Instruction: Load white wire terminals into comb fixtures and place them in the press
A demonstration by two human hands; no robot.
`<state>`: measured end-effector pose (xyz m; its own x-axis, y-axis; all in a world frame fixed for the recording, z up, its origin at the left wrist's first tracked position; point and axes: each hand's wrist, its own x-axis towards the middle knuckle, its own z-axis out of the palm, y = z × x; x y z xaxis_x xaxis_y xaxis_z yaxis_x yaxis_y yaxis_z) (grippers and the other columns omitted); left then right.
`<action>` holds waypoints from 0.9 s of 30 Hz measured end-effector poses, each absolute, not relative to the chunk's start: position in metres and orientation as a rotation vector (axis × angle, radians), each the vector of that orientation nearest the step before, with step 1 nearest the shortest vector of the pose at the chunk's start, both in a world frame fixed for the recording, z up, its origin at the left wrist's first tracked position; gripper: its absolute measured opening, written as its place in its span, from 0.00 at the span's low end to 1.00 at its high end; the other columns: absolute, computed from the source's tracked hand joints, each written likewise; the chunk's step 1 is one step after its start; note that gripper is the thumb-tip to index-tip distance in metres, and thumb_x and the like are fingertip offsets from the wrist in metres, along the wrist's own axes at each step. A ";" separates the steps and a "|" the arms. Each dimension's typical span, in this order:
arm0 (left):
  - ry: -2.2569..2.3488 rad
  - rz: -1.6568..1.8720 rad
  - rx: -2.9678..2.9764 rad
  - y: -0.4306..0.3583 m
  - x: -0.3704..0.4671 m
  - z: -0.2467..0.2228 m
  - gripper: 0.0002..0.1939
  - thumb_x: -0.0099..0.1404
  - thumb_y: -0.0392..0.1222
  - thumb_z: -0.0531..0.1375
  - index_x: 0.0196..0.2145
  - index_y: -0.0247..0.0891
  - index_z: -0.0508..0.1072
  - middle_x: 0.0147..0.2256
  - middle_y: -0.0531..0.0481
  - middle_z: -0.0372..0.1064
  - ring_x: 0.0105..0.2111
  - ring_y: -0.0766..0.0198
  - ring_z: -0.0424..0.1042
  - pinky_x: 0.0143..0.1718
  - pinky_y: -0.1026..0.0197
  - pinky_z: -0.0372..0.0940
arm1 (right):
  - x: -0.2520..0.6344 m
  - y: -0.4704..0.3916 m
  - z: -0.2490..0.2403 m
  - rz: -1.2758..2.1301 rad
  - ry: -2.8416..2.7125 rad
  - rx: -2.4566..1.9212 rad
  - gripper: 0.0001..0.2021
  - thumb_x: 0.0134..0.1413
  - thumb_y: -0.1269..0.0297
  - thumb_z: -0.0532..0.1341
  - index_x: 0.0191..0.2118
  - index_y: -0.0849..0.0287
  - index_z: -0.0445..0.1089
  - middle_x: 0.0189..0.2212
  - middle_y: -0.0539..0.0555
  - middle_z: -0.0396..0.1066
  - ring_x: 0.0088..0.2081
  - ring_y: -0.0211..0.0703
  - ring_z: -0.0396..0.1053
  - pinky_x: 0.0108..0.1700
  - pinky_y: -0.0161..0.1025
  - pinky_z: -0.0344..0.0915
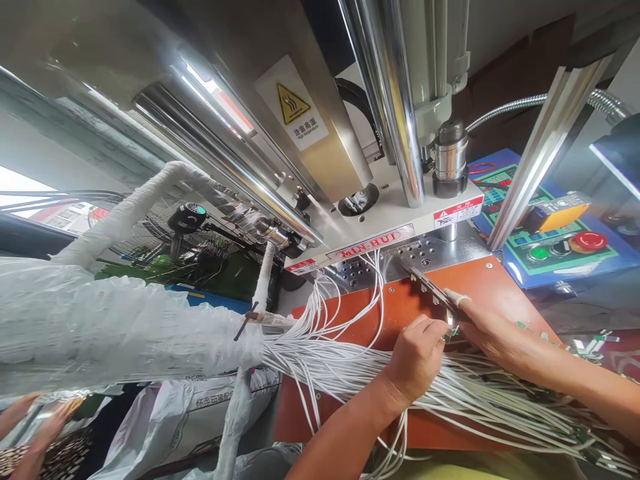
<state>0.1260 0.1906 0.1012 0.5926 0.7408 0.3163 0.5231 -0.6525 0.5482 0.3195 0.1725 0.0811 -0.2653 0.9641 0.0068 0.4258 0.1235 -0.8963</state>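
Thin white wires point(350, 363) lie across a flat orange-brown board point(480, 283). Behind, a blue and green control panel point(550, 247) carries a round red button point(590, 240) and a yellow triangular warning sticker point(293, 105).

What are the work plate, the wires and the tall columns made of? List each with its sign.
Work plate: looks like orange-brown laminate board, matte with soft glare.
Wires: white plastic-looking insulation, smooth, flexible.
Columns: polished metal, probably chromed steel, mirror reflections.

Bright, even daylight — glare streaks the chrome columns point(385, 93); wide-angle bending at edges, corners soft.
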 end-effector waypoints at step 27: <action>1.284 0.802 1.333 0.201 0.121 0.135 0.11 0.63 0.46 0.66 0.35 0.37 0.83 0.39 0.47 0.80 0.24 0.73 0.66 0.30 0.68 0.65 | 0.312 0.176 0.100 1.220 -1.786 -1.475 0.21 0.64 0.51 0.53 0.59 0.51 0.54 0.47 0.54 0.72 0.48 0.52 0.72 0.50 0.49 0.69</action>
